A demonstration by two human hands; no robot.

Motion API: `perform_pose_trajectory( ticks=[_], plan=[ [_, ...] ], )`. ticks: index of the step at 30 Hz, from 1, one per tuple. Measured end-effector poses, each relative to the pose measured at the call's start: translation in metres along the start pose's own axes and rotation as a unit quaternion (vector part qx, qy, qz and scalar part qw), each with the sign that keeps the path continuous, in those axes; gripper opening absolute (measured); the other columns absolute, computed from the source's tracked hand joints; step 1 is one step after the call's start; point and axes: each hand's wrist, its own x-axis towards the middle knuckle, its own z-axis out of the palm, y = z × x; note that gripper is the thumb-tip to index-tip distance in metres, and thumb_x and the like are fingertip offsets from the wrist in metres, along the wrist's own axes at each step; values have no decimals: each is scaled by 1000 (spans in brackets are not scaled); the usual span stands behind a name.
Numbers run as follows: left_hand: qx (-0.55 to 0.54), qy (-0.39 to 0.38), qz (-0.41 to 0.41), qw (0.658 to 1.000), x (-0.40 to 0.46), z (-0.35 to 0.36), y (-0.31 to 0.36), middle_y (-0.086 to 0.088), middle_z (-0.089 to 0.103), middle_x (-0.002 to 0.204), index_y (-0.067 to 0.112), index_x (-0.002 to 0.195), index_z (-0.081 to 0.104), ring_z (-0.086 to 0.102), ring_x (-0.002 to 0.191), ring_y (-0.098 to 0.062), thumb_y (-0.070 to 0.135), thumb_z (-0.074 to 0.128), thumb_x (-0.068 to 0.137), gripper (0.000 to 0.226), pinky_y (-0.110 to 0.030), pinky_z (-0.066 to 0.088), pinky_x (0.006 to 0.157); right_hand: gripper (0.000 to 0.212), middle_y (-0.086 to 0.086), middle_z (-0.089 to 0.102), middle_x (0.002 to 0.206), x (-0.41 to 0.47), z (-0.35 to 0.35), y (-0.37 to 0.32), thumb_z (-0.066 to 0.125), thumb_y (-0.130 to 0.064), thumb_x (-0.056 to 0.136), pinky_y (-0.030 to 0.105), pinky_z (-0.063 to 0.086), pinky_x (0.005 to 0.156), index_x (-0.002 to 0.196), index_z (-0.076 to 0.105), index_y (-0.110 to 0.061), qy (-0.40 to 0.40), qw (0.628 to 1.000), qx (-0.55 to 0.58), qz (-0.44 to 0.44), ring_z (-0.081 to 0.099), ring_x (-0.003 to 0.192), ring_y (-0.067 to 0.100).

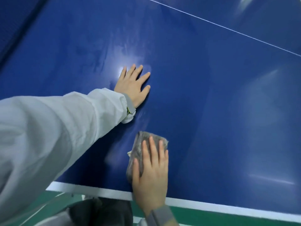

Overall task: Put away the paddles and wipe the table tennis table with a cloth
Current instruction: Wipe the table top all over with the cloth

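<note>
The blue table tennis table [211,95] fills most of the view. My right hand [150,175] lies flat with straight fingers on a folded grey cloth [138,149], pressing it onto the table near the white front edge. My left hand [132,85] rests flat on the bare tabletop farther in, fingers spread, at the end of a pale grey sleeve. No paddles are in view.
The table's white border line [211,205] runs along the near edge, with green floor [203,216] below it. A thin white centre line [219,24] crosses the far tabletop. Glare patches shine on the surface at the right.
</note>
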Motion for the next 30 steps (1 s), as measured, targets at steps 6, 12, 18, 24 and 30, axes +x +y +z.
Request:
perform_pose_trajectory(
  ticks=[6,12,18,24,30],
  plan=[
    [-1,14,11,1000,2,3,-4,-1,20,163,27,151,36,8,151,-23,39,26,104,49,-42,-1,123,52,-1,35,157,23,3,8,41,-38,100,47,23,119,147,44,-17,-1,1000,-13,-16,21,150,24],
    [-8,3,19,1000,5,0,-5,-3,21,163,26,150,37,8,151,-24,58,3,94,73,-45,1,122,52,0,36,157,129,1,33,41,-37,99,47,22,119,146,46,-15,35,999,2,-16,21,149,24],
    [-4,3,13,1000,5,3,-4,-5,25,162,11,152,33,12,151,-23,62,6,95,81,-47,6,122,56,4,35,157,254,2,44,33,-39,98,48,18,121,147,44,-14,35,999,-9,-35,22,148,31],
    [3,14,2,1000,5,5,-3,-5,27,161,8,152,33,15,151,-23,61,10,96,80,-46,7,122,53,-1,26,161,343,5,37,34,-38,101,43,10,122,151,36,-21,20,999,-32,-21,14,151,27],
    [-13,13,1,1000,6,1,-3,-4,29,160,9,151,34,16,150,-23,63,12,94,82,-44,6,122,55,-3,21,163,344,-4,37,30,-41,101,41,5,123,153,32,-21,-8,1000,-16,-23,7,152,25]
  ],
)
